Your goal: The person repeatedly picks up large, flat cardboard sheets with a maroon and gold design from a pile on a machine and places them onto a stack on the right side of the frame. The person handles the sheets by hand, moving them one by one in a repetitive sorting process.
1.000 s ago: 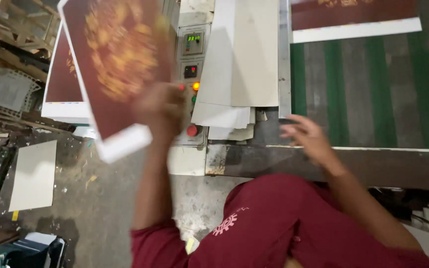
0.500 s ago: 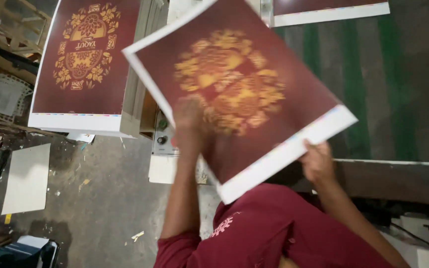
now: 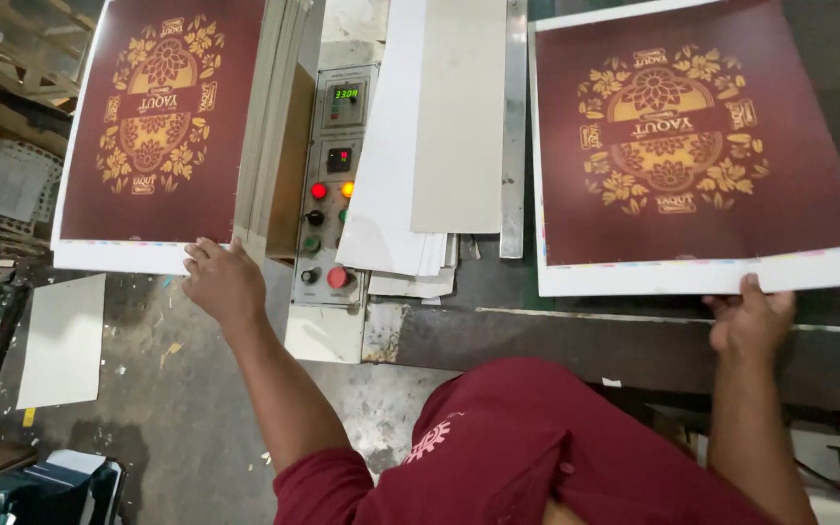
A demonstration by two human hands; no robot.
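Note:
A dark red printed sheet (image 3: 692,146) with a gold floral design and a white border lies flat on the machine bed at the right. My right hand (image 3: 751,316) grips its near white edge, thumb on top. At the left stands a tall stack of the same printed sheets (image 3: 162,126). My left hand (image 3: 224,282) rests at the near right corner of that stack, fingers on the top sheet's white edge, holding nothing that I can make out.
Between the stack and the bed is a control panel (image 3: 334,175) with a green number display and red, orange and green buttons. Plain white sheets (image 3: 430,136) lie beside it, along a metal rail (image 3: 512,126). Loose paper (image 3: 62,340) lies on the concrete floor.
The sheet that both hands carried across in the air now lies flat on the bed at the right. My left hand has let go and moved back to the stack.

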